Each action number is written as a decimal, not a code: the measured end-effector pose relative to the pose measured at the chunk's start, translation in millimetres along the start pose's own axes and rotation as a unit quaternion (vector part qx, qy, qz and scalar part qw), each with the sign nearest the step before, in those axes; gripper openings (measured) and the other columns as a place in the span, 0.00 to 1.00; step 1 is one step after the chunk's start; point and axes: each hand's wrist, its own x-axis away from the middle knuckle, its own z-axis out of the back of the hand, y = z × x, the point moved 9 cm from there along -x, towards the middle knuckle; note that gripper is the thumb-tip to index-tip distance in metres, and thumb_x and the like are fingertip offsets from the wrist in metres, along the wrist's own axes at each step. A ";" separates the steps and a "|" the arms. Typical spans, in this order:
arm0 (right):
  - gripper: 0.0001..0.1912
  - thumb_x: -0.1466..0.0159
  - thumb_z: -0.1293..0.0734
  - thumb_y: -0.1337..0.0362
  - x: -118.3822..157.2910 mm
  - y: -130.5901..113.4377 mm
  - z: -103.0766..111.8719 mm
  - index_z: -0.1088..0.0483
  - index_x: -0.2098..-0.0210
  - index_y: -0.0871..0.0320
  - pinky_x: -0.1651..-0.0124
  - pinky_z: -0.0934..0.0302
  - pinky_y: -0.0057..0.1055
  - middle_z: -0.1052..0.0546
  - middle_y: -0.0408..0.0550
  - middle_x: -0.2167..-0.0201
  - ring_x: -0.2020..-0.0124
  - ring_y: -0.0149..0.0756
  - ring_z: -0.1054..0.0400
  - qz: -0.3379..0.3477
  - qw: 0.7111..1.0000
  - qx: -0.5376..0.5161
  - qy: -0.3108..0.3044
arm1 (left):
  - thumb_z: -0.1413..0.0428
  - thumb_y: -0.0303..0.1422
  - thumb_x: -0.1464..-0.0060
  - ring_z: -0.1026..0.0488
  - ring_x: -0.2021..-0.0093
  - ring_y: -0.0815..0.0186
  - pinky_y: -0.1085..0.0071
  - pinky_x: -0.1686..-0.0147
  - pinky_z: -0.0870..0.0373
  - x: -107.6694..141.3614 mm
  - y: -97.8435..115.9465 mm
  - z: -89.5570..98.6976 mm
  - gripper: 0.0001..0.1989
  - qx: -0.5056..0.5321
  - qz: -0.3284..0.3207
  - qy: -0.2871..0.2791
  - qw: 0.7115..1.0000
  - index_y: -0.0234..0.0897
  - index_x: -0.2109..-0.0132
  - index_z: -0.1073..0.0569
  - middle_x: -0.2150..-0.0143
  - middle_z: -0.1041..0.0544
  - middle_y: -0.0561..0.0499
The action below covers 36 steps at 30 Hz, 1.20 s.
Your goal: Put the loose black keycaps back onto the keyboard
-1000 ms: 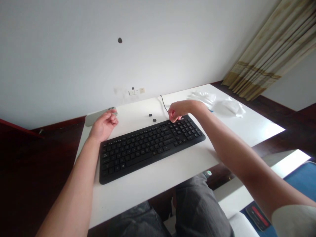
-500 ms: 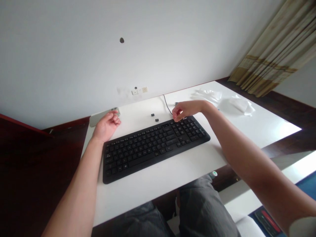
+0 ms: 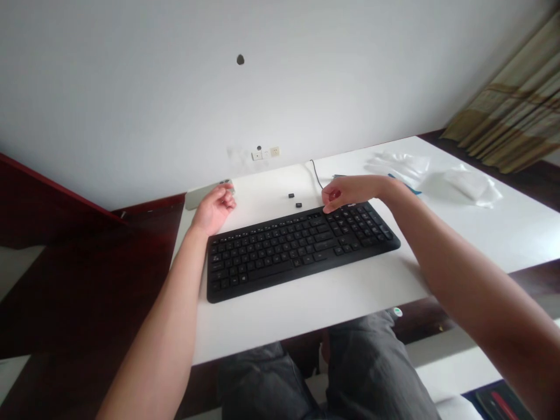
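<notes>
Black keyboard [image 3: 301, 254] lies mid-way on the white bench [image 3: 306, 324]. Right hand [image 3: 347, 193] curled, fingertips at the keyboard's top edge; can't tell if pinching anything. Left hand [image 3: 213, 210] half-curled beside a phone [image 3: 202, 195] at the back-left corner. Two small black pieces [image 3: 294, 200] lie behind the keyboard.

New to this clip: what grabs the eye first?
A long black plastic keyboard lies across the white desk. The right hand hangs over its top edge, near two small black square pieces. The left hand sits by a pale grey smartphone at the desk's far left corner.
</notes>
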 end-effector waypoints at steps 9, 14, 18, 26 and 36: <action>0.20 0.40 0.25 0.47 5.4 -8.7 17.8 0.32 0.72 0.55 0.67 0.51 0.35 0.32 0.39 0.77 0.73 0.31 0.42 0.024 0.995 0.022 0.098 | 0.33 0.32 0.50 0.37 0.72 0.71 0.74 0.69 0.32 -1.4 -1.5 2.8 0.11 0.000 0.002 -0.009 1.000 0.32 0.59 0.17 0.72 0.35 0.55; 0.21 0.41 0.24 0.47 4.2 -11.1 16.1 0.32 0.72 0.55 0.68 0.51 0.33 0.34 0.37 0.78 0.74 0.30 0.43 0.057 0.994 -0.025 0.087 | 0.33 0.31 0.50 0.36 0.72 0.71 0.74 0.69 0.32 -2.3 -1.5 4.3 0.11 -0.001 0.004 -0.006 1.000 0.32 0.59 0.17 0.72 0.35 0.54; 0.19 0.42 0.22 0.50 3.7 -6.9 12.4 0.31 0.72 0.55 0.69 0.51 0.33 0.34 0.37 0.79 0.75 0.30 0.43 0.048 0.997 -0.025 0.061 | 0.33 0.31 0.50 0.36 0.72 0.71 0.75 0.69 0.32 -2.4 -1.5 4.1 0.10 -0.005 0.003 -0.004 1.000 0.32 0.59 0.18 0.72 0.35 0.54; 0.12 0.37 0.26 0.53 14.0 -35.0 46.2 0.23 0.67 0.56 0.62 0.44 0.33 0.28 0.40 0.75 0.71 0.32 0.38 0.106 0.932 -0.031 0.345 | 0.33 0.31 0.49 0.36 0.71 0.71 0.74 0.68 0.32 -2.0 -1.5 4.3 0.10 -0.006 -0.001 -0.008 1.000 0.32 0.59 0.18 0.72 0.35 0.54; 0.06 0.33 0.28 0.64 -7.3 -54.8 17.7 0.15 0.60 0.52 0.53 0.34 0.35 0.15 0.47 0.59 0.59 0.39 0.24 0.099 0.939 0.056 0.325 | 0.31 0.31 0.51 0.37 0.71 0.71 0.75 0.68 0.33 -1.6 -1.1 0.7 0.13 -0.012 -0.006 -0.015 1.000 0.31 0.58 0.18 0.72 0.34 0.54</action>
